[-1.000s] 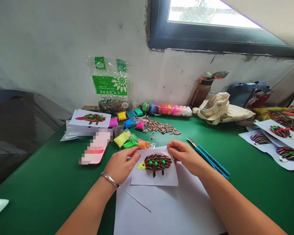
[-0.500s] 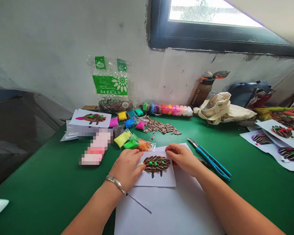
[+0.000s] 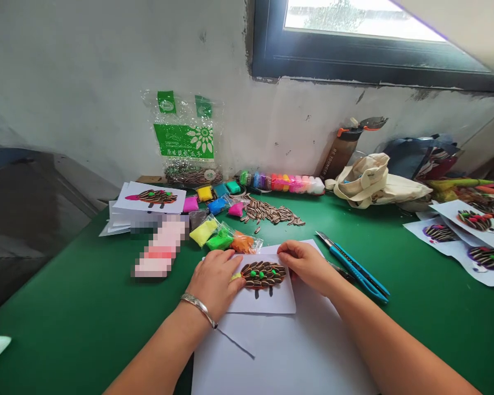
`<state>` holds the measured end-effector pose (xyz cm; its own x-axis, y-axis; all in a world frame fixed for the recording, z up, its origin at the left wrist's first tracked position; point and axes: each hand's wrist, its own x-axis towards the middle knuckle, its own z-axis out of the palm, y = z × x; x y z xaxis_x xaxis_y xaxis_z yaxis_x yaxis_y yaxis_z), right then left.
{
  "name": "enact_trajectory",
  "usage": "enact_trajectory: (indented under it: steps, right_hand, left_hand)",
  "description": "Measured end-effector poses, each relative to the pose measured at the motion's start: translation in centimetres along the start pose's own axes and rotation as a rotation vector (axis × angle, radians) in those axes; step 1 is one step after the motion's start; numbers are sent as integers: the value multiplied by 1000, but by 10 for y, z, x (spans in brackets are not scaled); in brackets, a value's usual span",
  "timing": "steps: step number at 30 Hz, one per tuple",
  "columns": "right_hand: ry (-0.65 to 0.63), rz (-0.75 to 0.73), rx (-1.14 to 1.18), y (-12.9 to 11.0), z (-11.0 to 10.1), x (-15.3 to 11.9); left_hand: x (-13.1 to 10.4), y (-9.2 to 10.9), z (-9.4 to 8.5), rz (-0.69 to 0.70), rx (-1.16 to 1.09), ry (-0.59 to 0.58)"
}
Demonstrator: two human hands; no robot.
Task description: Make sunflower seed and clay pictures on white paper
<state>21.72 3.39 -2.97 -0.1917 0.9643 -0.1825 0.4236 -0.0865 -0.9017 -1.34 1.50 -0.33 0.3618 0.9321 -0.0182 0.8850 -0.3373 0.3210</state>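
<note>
Head view: seed card (image 3: 261, 304) at 6 o'clock of centre, over white paper (image 3: 288, 362); right hand (image 3: 307, 264) has its grip pinched on the card's 1 o'clock corner, left hand (image 3: 212, 280) over its 9 o'clock side, can't tell if gripping; I'd steady it by the edges, keep thumb off yellow patch (image 3: 236, 276), seeds (image 3: 267, 282) and green dots (image 3: 262, 275)

Blazes white through the window (image 3: 362, 17), shows the card (image 3: 263, 280) sharply, softly shadows the sheet (image 3: 304, 351), dims at far left, stretches at the edges and, there, goes blocky over the pink object (image 3: 160, 247).
</note>
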Motion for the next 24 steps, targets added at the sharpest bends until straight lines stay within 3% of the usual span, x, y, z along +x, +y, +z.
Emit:
enact_trajectory:
  steps: [16, 24]
  right_hand:
    - [-18, -7, 20, 1, 0, 1]
    - [5, -111, 5, -5, -6, -4]
  left_hand:
    - [1, -2, 0, -23, -70, -6]
    - [2, -6, -5, -81, -185, 103]
